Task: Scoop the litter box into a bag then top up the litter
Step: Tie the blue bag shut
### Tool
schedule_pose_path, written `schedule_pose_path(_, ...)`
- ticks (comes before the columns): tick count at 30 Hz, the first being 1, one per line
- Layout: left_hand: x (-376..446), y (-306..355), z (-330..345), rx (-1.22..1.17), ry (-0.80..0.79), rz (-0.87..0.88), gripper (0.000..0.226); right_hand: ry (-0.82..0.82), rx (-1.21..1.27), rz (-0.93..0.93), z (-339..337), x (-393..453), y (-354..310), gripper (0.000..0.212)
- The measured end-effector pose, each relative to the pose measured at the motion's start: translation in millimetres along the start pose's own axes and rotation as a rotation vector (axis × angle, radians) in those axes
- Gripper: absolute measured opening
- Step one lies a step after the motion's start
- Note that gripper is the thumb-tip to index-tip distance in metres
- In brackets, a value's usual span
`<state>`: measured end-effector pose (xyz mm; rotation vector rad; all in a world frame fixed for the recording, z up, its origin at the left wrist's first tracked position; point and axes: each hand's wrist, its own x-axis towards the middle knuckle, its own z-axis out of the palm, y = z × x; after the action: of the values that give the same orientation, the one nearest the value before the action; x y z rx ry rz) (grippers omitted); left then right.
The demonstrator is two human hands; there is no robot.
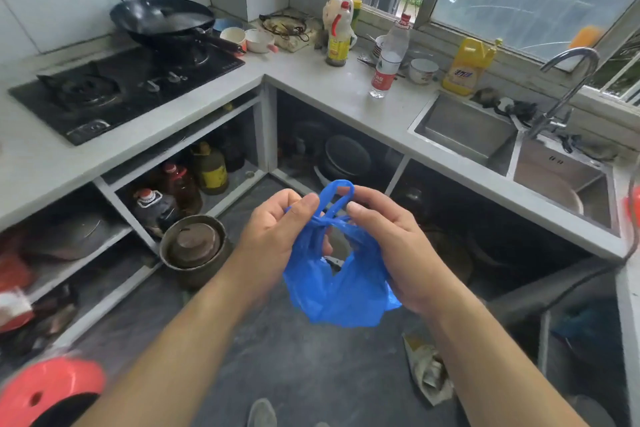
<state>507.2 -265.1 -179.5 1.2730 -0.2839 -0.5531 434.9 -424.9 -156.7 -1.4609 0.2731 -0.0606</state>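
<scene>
Right now one blue plastic bag [341,288] hangs in the air between two hands, above the dark kitchen floor [298,374]. The left hand [277,236] has its fingers [304,206] curled round one twisted handle strand of the bag, and the right hand [384,243] pinches the other strand, whose loop stands up just above the thumbs. The two strands cross in a knot between the hands, and the bag's body sags below it, its bottom bulging.

On the L-shaped counter [329,87] there is one black gas hob [114,90] with two burners, and one dark wok [162,19] sits on the far burner. Beyond it stand three small bowls or cups, though their contents are too blurred to tell. Near the window are one oil bottle [337,38] with a red cap, one clear water bottle [389,57] with a red label, one white bowl [423,70] and one yellow jug [465,66]. One double-basin steel sink [467,128] with one curved tap [568,87] lies to the right. One round metal pot [194,246] stands on the floor by the open shelves.
</scene>
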Motion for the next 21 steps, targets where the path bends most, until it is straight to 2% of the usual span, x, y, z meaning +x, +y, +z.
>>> schedule_pose_path(2, 2, 6, -13, -0.002, 0.008, 0.001, 0.030, -0.119, 0.004, -0.083, 15, 4, -11, 0.023)
schedule_pose_path(5, 3, 18, -32, -0.078, 0.004, -0.023, 0.034, -0.139, -0.119, -0.185, 32, 12, -20, 0.020)
schedule_pose_path(8, 2, 27, -49, -0.159, -0.040, -0.039, 0.038, -0.161, -0.426, -0.235, 41, 20, -24, 0.027)
schedule_pose_path(10, 0, 29, -59, -0.123, -0.043, -0.024, 0.042, -0.151, -0.657, -0.299, 45, 27, -25, 0.035)
schedule_pose_path(12, -1, 29, -67, -0.078, -0.036, -0.005, 0.041, -0.141, -0.759, -0.349, 50, 33, -26, 0.037)
schedule_pose_path(13, -1, 30, -71, -0.070, -0.030, 0.009, 0.036, -0.139, -0.734, -0.345, 53, 35, -26, 0.035)
schedule_pose_path(15, -1, 32, -78, -0.044, 0.015, 0.037, 0.027, -0.129, -0.503, -0.253, 61, 39, -25, 0.026)
schedule_pose_path(18, 0, 33, -88, 0.159, 0.159, 0.162, 0.040, -0.037, -0.097, 0.008, 71, 51, -24, 0.019)
schedule_pose_path(20, 2, 31, -90, 0.345, 0.271, 0.277, 0.045, -0.030, -0.066, 0.158, 77, 60, -23, 0.017)
schedule_pose_path(21, 2, 31, -90, 0.407, 0.324, 0.321, 0.048, -0.087, -0.100, 0.209, 80, 63, -23, 0.019)
